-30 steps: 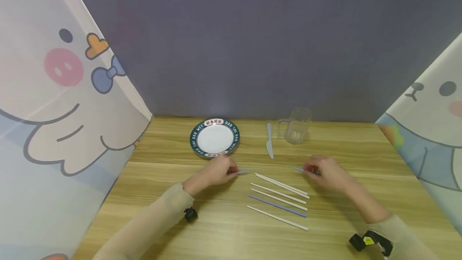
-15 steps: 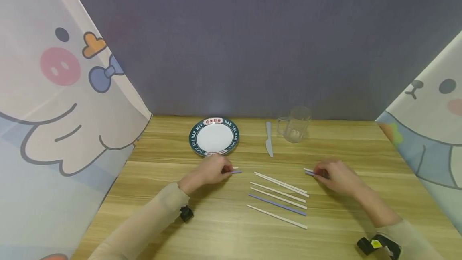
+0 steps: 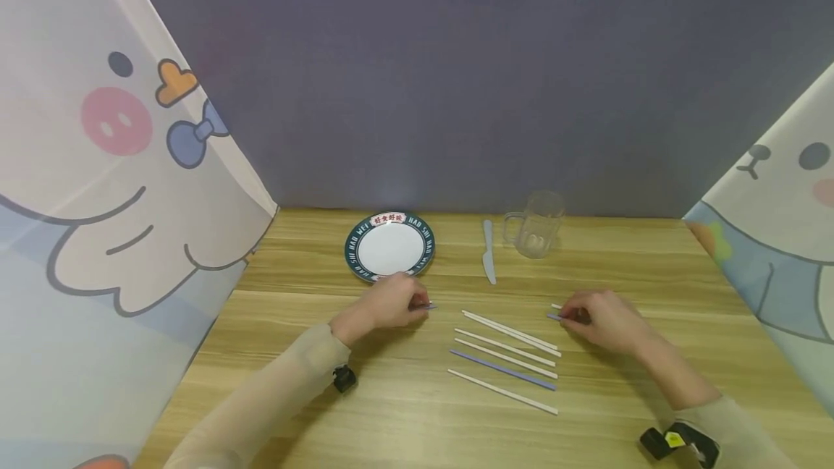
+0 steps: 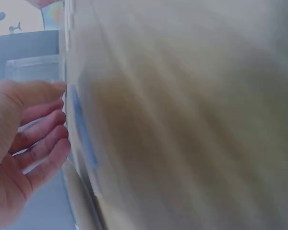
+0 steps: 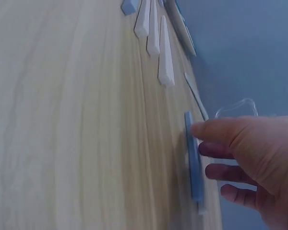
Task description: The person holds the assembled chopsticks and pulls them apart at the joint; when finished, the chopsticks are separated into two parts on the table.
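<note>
In the head view, my left hand (image 3: 389,301) is lowered to the tabletop below the plate. Its bent fingers are at a purple stick (image 4: 85,129), with a white tip just visible beside it. The left wrist view shows that stick close to the thumb; a firm pinch is unclear. My right hand (image 3: 606,318) pinches another purple stick (image 5: 194,165) low over the wood, thumb on its near side. A white stick (image 5: 201,207) lies alongside it, mostly hidden. Between the hands are several white chopsticks (image 3: 502,386) and one purple chopstick (image 3: 502,368), roughly parallel.
A green-rimmed plate (image 3: 355,263) stands at the back, just beyond my left hand. Right of it lies a pale knife (image 3: 489,252), then a clear glass mug (image 3: 539,226). A grey wall (image 3: 482,78) rises behind the wooden table (image 3: 313,411).
My right hand has drawn its purple stick to the right, beside a white one. The left hand's purple stick has shifted slightly left, and a white tip now shows beside it.
</note>
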{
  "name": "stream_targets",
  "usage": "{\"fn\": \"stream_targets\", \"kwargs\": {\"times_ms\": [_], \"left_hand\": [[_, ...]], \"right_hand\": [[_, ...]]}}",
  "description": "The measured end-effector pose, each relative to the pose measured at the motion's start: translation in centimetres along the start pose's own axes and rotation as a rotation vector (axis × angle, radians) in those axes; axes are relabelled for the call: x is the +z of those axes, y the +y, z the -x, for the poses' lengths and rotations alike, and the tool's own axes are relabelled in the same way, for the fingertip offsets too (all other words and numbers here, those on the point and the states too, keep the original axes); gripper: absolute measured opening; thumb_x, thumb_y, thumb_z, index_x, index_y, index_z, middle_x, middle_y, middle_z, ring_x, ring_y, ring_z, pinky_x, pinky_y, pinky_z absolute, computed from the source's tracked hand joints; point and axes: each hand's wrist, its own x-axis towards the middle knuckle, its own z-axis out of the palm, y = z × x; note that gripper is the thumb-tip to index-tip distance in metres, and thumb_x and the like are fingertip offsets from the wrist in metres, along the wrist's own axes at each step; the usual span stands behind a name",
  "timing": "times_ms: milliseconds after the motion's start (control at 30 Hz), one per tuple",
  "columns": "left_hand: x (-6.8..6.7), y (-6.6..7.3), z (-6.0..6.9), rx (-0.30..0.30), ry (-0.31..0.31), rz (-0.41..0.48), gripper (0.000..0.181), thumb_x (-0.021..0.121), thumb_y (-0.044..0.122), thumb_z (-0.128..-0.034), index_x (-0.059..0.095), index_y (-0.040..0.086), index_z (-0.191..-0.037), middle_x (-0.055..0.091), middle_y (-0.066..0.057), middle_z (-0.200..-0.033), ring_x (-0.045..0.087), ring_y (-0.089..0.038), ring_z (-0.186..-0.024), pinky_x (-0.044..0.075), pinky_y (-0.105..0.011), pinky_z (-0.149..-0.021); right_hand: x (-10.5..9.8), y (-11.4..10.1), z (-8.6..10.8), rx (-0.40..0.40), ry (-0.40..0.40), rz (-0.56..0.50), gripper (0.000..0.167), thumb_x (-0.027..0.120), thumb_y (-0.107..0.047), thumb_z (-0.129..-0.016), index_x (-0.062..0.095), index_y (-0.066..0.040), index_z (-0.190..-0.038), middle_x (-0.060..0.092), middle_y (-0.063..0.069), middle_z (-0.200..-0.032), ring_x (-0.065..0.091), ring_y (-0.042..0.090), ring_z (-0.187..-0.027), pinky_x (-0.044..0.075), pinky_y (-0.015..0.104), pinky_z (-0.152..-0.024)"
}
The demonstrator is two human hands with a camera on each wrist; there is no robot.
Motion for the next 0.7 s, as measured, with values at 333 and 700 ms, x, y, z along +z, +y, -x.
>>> {"fn": "stream_targets", "kwargs": {"times_ms": [333,700], "left_hand": [[-1.1,4.0,-4.5,0.083,-0.035,0.047,0.011,0.075,0.021,-0.0993,0.082,0.014,-0.103,0.080,0.004,-0.095,0.070,-0.005,-0.084,0.054,-0.017,-0.075],[1.9,7.3,-8.1,0.162,-0.120,0.022,0.012,0.073,0.018,-0.1004,0.082,0.015,-0.107,0.081,0.006,-0.097,0.070,0.001,-0.084,0.050,-0.006,-0.076]], "right_hand": [[-0.2,-2.8,-1.6,-0.124,-0.059,-0.187,0.008,0.082,-0.011,-0.092,0.081,-0.018,-0.096,0.073,-0.014,-0.085,0.054,-0.009,-0.068,0.049,0.019,-0.058],[1.8,-4.0,-3.1,-0.309,-0.063,-0.209,0.014,0.082,-0.004,-0.089,0.080,-0.018,-0.092,0.076,-0.008,-0.088,0.057,-0.008,-0.071,0.049,0.017,-0.058]]}}
